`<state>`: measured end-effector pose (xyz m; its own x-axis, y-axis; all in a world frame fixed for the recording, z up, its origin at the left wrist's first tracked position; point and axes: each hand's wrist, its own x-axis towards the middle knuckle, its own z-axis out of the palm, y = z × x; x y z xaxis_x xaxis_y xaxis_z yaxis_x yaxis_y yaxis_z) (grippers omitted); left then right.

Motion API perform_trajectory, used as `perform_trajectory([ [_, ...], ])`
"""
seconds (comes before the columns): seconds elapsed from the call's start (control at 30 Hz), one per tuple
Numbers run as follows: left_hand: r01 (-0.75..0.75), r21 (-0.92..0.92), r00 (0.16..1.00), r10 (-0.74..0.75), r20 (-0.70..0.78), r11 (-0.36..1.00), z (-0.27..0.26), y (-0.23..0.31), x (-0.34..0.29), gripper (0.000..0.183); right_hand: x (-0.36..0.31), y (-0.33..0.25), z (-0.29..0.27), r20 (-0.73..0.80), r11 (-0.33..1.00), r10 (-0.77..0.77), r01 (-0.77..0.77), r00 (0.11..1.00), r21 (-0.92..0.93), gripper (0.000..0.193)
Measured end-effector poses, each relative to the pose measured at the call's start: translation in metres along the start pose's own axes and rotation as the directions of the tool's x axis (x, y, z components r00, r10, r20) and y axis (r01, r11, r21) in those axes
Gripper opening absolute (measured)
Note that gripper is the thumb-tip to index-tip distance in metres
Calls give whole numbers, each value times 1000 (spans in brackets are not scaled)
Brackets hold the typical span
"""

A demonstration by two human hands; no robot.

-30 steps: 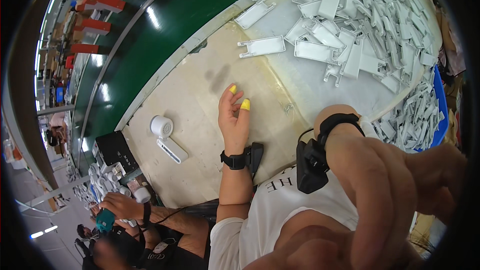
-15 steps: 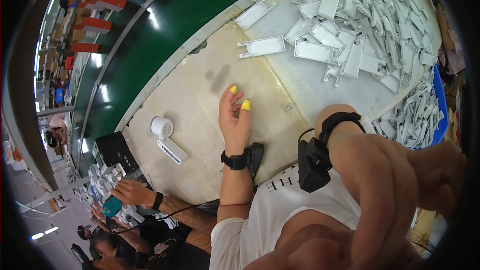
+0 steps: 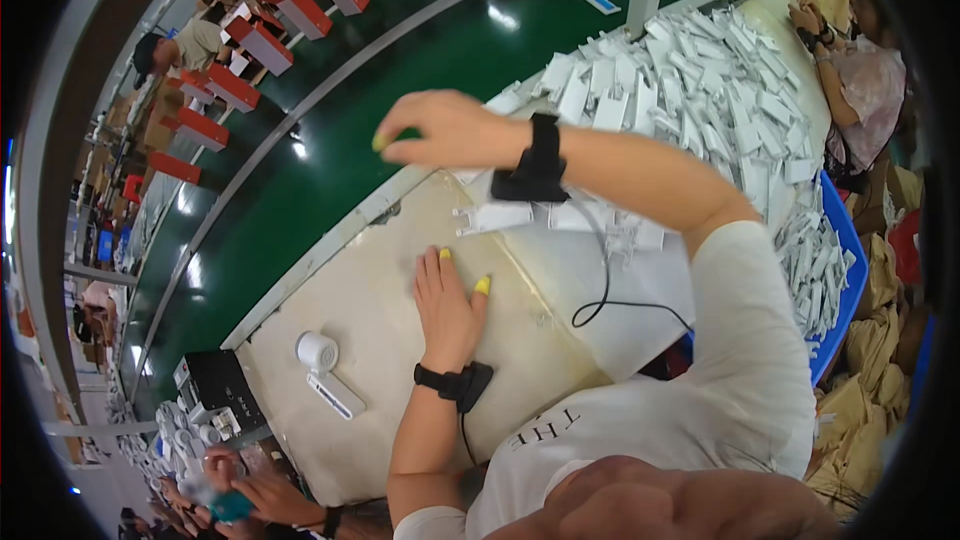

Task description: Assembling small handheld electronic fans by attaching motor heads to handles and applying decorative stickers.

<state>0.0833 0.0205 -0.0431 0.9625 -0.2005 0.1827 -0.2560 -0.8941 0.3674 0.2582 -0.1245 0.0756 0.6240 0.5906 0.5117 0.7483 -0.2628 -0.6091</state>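
Flattened since the earlier frame, the left hand (image 3: 447,312) lay on the bench (image 3: 365,450), right of a white round-headed device (image 3: 320,358). Swung forward, the right hand (image 3: 445,130) hung farther out, thumb and fingers apart, left of piled white parts (image 3: 700,90).

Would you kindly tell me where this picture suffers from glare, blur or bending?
In the head view, the green surface shows bright glare; also in the head view, the right hand looks slightly smeared, the left hand crisper, and the grey beam bows near the picture's edge.
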Motion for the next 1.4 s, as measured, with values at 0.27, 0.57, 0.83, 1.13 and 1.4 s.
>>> perform_trajectory([
  [0.27,12,117,996,-22,87,993,2,-1,-1,67,-19,231,-145,-249,564,555,-579,794,-589,43],
  [0.57,-72,119,976,46,211,990,0,5,5,68,-79,381,-218,-463,104,850,-941,252,-323,80],
  [0.83,29,202,980,-68,188,979,7,-3,-3,69,-38,292,-189,-462,132,860,-969,217,-210,31],
  [1.13,-43,193,997,31,65,980,19,-21,-17,68,6,165,-183,79,559,785,-758,614,337,33],
  [1.4,278,-954,922,-312,231,114,-23,-19,8,58,-39,-12,-32,269,415,478,-485,836,770,34],
])
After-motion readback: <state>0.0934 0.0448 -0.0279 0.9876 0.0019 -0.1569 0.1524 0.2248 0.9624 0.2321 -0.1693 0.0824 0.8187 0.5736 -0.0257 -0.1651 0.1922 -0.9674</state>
